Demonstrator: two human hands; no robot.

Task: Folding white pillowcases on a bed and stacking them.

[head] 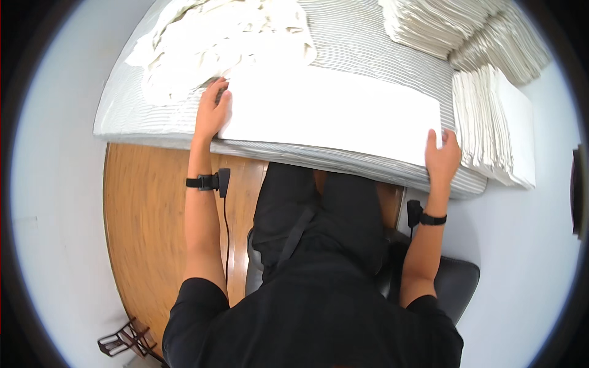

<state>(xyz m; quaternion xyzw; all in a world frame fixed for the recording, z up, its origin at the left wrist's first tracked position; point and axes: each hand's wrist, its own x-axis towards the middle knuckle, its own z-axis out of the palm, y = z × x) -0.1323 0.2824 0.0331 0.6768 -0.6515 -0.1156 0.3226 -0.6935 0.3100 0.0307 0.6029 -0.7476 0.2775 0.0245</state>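
A long white cloth (331, 110), smooth and flat, lies along the near edge of a striped mattress (363, 41). Strong brightness hides its weave and any fold lines. At its left end rests my left hand (213, 110), thumb against the cloth's edge and the other fingers pointing away from me. My right hand (444, 156) is at the opposite end, its thumb over the cloth and its fingers just past the edge. Both hands have thumb and fingers apart. Beyond my left hand spreads a crumpled heap of off-white cloth (230, 41).
Stacks of folded off-white cloths stand at the far right (428, 27) and right edge (487, 119), the latter close to my right hand. White walls flank both sides. Cabled black devices are strapped to my wrists. A dark chair (455, 285) and a small brown rack (129, 338) are lower down.
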